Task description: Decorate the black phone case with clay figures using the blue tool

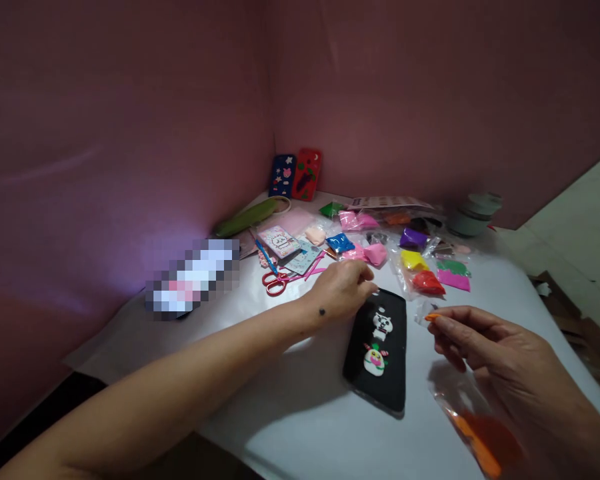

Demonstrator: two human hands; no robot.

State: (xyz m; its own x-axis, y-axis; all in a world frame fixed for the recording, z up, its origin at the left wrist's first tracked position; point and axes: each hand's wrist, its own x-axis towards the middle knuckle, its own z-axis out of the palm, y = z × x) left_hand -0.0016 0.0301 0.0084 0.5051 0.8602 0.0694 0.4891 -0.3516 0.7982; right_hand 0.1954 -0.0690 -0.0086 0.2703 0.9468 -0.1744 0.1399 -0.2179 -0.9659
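Observation:
A black phone case (pixel 377 393) lies on the white table, with a white cat figure (pixel 383 325) and a round white figure with green and pink trim (pixel 374 361) on it. My left hand (pixel 344 288) is at the upper end of the case, its fingers curled together; whatever they may hold is hidden. To the right of the case, my right hand (pixel 485 343) pinches a small bit of orange clay (pixel 433 318), with a scrap of clear plastic beside it. Below this hand is a clear bag of orange clay (pixel 480 447).
Bagged clay in several colours, including red (pixel 429 283), yellow (pixel 413 260) and blue (pixel 340 242), lies beyond the case. Red-handled scissors (pixel 276 283) and cards (pixel 279 241) are left. Decorated blue (pixel 283 177) and red (pixel 308 175) phone cases lean in the corner.

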